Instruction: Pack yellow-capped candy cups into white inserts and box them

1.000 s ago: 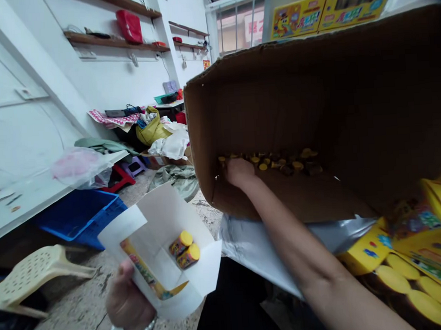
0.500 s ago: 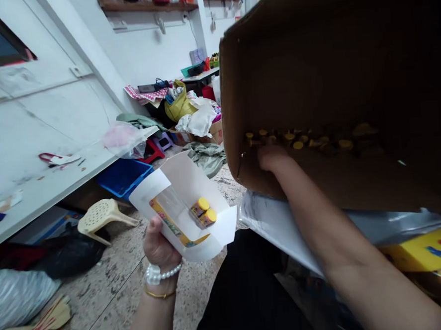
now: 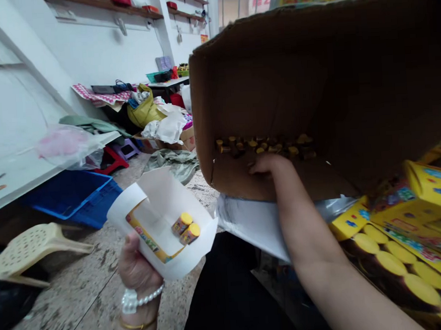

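Observation:
My left hand (image 3: pixel 139 262) is closed on the edge of a small open carton (image 3: pixel 206 233), white inside with a clear window and a printed yellow strip. Inside that carton lie two small tubs (image 3: pixel 186 228) with yellow lids, side by side. My right hand (image 3: pixel 263 164) reaches into a large brown cardboard box (image 3: pixel 240 183) tipped on its side. Its fingers point left, slightly apart, with nothing visible in them. Just behind it, several loose yellow-lidded tubs (image 3: pixel 254 144) lie along the box's dim floor.
On the right stand printed yellow cartons (image 3: pixel 398 199), one showing several big yellow lids (image 3: pixel 393 263). A white plastic-covered surface (image 3: pixel 254 220) supports the big box. To the left are a cream stool (image 3: pixel 26 249), a blue crate (image 3: pixel 96 205) and a white table (image 3: pixel 16 182).
The view has swung to the right, bringing the yellow cartons into sight. My right hand has come away from the tubs toward the box's opening. My left hand still holds the carton.

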{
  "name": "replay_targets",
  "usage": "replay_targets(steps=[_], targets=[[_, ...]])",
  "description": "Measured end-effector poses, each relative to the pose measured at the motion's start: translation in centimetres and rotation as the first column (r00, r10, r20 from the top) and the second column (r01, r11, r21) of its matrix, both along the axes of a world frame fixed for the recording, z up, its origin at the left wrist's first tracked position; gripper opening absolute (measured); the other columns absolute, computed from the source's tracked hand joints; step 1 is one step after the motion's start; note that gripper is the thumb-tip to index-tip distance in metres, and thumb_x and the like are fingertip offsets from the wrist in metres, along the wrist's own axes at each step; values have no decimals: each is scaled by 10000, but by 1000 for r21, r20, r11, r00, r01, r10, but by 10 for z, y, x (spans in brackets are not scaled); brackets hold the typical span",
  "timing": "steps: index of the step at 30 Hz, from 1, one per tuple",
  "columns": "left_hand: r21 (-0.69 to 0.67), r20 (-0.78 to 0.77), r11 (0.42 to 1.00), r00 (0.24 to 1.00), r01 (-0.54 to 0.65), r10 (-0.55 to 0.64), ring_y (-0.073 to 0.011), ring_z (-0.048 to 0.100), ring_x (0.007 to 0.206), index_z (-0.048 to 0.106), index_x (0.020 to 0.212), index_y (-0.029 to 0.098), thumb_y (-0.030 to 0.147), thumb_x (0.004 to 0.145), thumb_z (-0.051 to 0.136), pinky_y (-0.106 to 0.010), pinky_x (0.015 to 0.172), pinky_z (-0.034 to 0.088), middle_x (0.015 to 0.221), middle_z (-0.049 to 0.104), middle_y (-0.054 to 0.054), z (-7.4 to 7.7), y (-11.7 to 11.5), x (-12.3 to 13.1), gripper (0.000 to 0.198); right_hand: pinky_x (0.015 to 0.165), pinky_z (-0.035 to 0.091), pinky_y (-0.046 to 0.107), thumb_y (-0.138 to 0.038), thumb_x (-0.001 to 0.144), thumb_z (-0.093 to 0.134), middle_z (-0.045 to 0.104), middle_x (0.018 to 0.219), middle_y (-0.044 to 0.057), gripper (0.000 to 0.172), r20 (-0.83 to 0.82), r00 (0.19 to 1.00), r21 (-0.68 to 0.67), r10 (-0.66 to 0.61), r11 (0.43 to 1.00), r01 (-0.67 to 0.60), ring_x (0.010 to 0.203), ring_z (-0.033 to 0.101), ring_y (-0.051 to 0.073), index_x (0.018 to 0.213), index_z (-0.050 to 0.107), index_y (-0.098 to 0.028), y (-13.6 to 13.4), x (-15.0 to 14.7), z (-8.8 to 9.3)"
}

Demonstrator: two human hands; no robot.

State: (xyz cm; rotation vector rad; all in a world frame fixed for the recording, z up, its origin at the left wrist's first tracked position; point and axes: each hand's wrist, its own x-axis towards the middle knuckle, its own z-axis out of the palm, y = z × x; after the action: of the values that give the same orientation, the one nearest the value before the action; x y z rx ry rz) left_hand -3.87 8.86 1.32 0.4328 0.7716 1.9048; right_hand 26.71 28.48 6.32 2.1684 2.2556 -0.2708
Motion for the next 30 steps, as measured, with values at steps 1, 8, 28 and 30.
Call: replay_targets(steps=[1,8,28,30], targets=[[24,10,1000,1000,12,-12,-252,713,1113,695,1194,279,361,814,714,-394,1073,511,1098,795,11,0,-1,1,389,723,564,356,-287,714,793,751,831,142,244,-14,1000,-43,22,999,-22,797,720,273,908,788,-140,-2,-7,1],[-1,95,986,981,169,-168,-325,723,1072,735,1097,244,440,743,779,-510,1099,471,1028,807,-47,0,-16,2,407,766,516,299,-237,834,615,721,1047,52,484,-433,789,163,435,899,-406,923,670,215,1318,595,-232,-38,-41,64],[135,104,930,929,342,-356,-319,692,1151,758,1034,298,372,844,708,-529,1118,454,981,815,-9,21,12,10,210,607,342,260,-446,934,562,707,743,23,344,-308,768,551,562,763,-338,675,573,143,823,761,-187,-44,-104,45],[119,104,934,931,336,-349,-349,630,1243,748,1087,285,421,820,727,-566,1124,434,1027,808,-38,21,10,13,301,617,356,268,-509,938,525,692,719,33,437,-362,823,560,437,808,-182,681,584,158,789,739,-159,-24,-84,40]])
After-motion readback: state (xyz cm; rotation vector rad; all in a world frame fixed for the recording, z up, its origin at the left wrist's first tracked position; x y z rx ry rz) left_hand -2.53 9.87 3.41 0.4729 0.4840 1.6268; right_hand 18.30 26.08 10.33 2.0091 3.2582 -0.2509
